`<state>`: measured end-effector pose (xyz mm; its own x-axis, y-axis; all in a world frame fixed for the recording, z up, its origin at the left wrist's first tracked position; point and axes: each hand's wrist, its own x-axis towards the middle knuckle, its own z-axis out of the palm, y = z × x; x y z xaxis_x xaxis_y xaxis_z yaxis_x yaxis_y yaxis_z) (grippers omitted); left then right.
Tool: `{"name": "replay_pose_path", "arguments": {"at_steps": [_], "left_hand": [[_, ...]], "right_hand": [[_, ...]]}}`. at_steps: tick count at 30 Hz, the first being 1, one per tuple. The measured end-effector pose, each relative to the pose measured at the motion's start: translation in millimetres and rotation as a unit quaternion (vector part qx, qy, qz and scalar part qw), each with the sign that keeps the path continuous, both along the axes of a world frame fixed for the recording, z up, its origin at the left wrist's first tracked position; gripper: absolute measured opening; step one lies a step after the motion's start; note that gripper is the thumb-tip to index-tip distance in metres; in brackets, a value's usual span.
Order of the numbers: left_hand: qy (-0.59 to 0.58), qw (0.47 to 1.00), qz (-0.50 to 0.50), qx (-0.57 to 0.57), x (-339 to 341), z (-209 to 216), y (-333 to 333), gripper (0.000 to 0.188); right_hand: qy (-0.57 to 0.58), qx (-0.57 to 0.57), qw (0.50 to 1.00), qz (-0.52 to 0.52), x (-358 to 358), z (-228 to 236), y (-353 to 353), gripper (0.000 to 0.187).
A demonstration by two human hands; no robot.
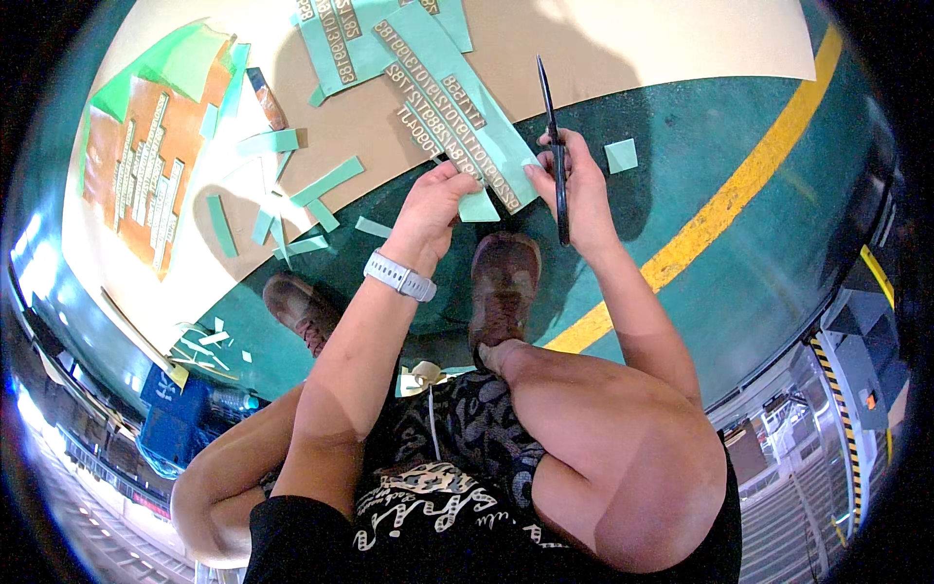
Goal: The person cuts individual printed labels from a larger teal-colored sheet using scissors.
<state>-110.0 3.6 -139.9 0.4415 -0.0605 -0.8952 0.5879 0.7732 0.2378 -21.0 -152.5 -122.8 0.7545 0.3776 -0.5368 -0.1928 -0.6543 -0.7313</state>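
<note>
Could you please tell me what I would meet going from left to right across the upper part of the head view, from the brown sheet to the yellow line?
Brown sheet with pale strips → loose green strips → left hand → green sheet being held → right hand with black scissors → small green square → yellow floor line.

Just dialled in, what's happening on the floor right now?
A person crouches over a green floor, cutting up a pale green sheet covered with rows of pale characters. The left hand pinches the sheet's near edge, while the right hand holds black scissors, blades pointing away. Cut green strips lie scattered on brown cardboard to the left, and one small green square sits right of the scissors.
</note>
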Motion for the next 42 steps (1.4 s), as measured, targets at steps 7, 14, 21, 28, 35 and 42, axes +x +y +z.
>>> {"name": "replay_pose_path", "arguments": {"at_steps": [7,14,21,28,35,42], "left_hand": [[-0.04,0.992,-0.115,0.014,-12,-9,2,0.021],[-0.131,0.98,-0.14,-0.047,-10,13,10,0.039],[-0.108,0.974,0.116,-0.16,21,2,6,0.033],[-0.173,0.974,0.148,0.022,51,40,15,0.03],[-0.112,0.949,0.295,-0.018,29,29,-15,0.029],[-0.114,0.945,0.286,-0.115,49,4,-47,0.018]], "right_hand": [[0.033,0.07,0.996,-0.041,16,4,5,0.034],[0.183,0.106,0.976,-0.057,34,27,1,0.035],[0.195,0.185,0.963,-0.016,63,42,-1,0.034],[0.018,0.198,0.98,0.03,87,44,13,0.034],[0.081,0.239,0.967,0.04,93,27,53,0.032],[-0.017,0.139,0.99,-0.002,83,16,25,0.032]]}}
